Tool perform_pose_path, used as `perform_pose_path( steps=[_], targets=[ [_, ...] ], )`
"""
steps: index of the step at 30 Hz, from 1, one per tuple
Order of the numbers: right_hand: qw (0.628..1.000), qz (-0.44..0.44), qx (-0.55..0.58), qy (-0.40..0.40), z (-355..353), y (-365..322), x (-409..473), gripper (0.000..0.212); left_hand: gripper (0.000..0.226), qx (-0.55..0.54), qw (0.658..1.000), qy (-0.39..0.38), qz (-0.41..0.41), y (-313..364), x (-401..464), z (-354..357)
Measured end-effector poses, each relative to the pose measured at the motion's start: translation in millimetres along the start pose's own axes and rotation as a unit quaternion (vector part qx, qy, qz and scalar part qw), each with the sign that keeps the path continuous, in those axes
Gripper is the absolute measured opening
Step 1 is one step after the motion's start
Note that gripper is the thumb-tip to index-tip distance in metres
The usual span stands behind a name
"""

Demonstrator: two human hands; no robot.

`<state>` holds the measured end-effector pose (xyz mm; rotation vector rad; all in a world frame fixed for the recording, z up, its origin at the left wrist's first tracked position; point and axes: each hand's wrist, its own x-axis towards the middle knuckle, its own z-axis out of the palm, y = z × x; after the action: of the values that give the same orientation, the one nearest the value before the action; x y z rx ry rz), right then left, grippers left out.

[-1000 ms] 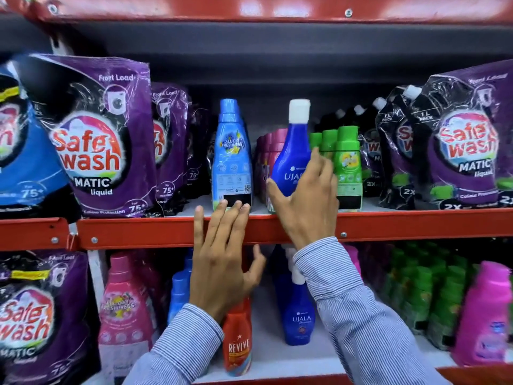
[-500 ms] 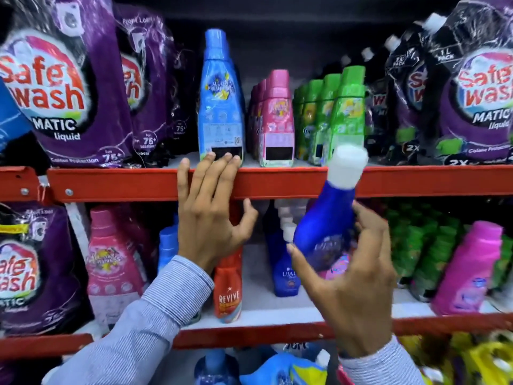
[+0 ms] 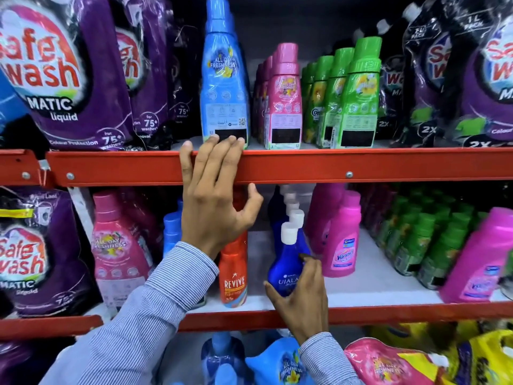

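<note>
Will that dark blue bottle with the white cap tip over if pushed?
Probably: the blue bottle is tall with a narrow neck, so a push near its white cap could tip it. Its glossy plastic looks stiff and maybe slippery; the right hand curls round it.

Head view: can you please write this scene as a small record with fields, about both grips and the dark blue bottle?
left grip: open, fingers lie over the red rail of the upper shelf
right grip: holds the Ujala bottle by its body
Ujala bottle: dark blue, white cap, at the lower shelf, in front of a row of like bottles
left neighbour: Revive bottle, orange
right neighbour: Vanish bottle, pink
</note>
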<state>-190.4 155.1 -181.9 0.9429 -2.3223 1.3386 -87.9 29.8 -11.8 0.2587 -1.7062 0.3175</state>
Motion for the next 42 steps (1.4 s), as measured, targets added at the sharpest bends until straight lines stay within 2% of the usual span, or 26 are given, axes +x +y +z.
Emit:
perform_pose_path(
  steps=[13,15,19,23,26,29,33,38,42],
  targets=[
    [1.0,-0.014,0.012,-0.005,-6,6,-2,0.091,0.061,0.008,1.0,-0.004,-0.005,2,0,0],
    [0.999,-0.025,0.026,0.005,-17,10,-3,0.086,0.062,0.01,1.0,-0.007,-0.007,3,0,0],
    [0.997,-0.053,0.022,0.055,-45,29,-1,0.062,0.07,0.007,0.999,-0.019,-0.031,21,-11,-4],
    [0.992,-0.032,0.011,0.124,-78,65,3,0.049,0.067,-0.074,0.993,-0.088,-0.002,79,-65,-3],
    [0.984,0.009,-0.003,0.18,-101,101,7,0.048,0.064,-0.154,0.972,-0.174,0.029,124,-121,12],
    [0.972,0.06,-0.024,0.226,-121,135,12,0.055,0.058,-0.197,0.942,-0.272,0.023,153,-163,35],
    [0.96,0.125,-0.062,0.243,-143,175,20,0.076,0.058,-0.178,0.907,-0.383,-0.008,172,-195,55],
    [0.952,0.184,-0.062,0.237,-162,209,37,0.1,0.064,-0.148,0.895,-0.42,-0.037,176,-218,61],
    [0.954,0.203,-0.063,0.213,-173,224,48,0.108,0.069,-0.141,0.892,-0.427,-0.038,176,-227,60]
  ],
)
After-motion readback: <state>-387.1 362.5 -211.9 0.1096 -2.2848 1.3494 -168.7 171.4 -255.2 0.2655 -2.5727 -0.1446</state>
